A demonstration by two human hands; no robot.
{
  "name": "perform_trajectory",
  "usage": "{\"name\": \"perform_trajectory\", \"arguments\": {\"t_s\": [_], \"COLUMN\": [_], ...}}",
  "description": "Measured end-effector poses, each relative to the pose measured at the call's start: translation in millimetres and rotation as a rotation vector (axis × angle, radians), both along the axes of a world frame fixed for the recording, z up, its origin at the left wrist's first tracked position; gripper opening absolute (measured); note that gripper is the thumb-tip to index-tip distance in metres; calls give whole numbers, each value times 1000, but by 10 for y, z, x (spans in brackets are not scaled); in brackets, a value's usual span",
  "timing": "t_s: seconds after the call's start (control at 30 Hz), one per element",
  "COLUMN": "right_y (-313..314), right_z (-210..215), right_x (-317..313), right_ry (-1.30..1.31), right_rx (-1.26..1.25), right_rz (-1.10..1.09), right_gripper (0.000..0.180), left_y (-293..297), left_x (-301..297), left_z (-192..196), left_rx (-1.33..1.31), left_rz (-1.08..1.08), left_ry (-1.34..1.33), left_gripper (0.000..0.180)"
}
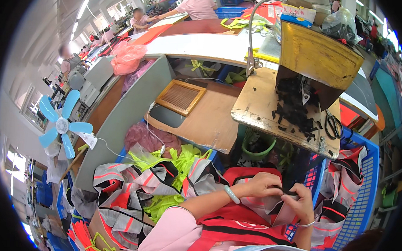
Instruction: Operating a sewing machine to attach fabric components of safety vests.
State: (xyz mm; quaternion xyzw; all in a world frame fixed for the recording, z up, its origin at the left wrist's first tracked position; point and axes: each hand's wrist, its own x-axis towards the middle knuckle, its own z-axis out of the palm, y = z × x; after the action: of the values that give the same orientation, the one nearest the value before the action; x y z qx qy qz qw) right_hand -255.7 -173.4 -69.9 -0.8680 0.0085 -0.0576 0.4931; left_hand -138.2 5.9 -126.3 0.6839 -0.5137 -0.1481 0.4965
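Note:
Above my lap, my left hand [261,185] and my right hand [300,204] are close together, fingers pinched. Between them runs the black edge of a grey fabric piece [284,214] with reddish stripes, which hangs down from the fingers. Both hands are closed on this edge; the exact fingertip contact is too small to make out. A pale bangle circles my left wrist. Red cloth with a black band [237,219] lies across my lap under the hands. More striped grey fabric pieces [124,219] are heaped at my left, with neon yellow-green straps [184,159] among them.
Ahead stands a worn wooden table [258,108] with a yellow machine housing [320,55], black scraps [293,109] and black scissors [333,125]. A blue basket [367,181] of fabric is at my right, a green basket [259,152] below the table. A blue fan [61,125] stands left.

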Motion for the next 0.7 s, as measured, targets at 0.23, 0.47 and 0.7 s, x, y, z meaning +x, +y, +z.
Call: {"name": "perform_trajectory", "arguments": {"t_s": [0.23,0.47,0.7], "right_y": [94,-1,-54], "right_z": [285,355,486], "right_x": [435,530,1095], "right_ry": [-318,-106,-322], "right_rx": [-299,459,-1], "right_rz": [-90,-27,-159], "right_gripper": [18,13,19], "left_y": [87,115,17], "left_x": [264,571,1060], "left_z": [577,1405,1444], "left_rx": [-57,140,252], "left_rz": [194,92,203], "left_ry": [91,-136,-251], "left_gripper": [19,20,20]}}
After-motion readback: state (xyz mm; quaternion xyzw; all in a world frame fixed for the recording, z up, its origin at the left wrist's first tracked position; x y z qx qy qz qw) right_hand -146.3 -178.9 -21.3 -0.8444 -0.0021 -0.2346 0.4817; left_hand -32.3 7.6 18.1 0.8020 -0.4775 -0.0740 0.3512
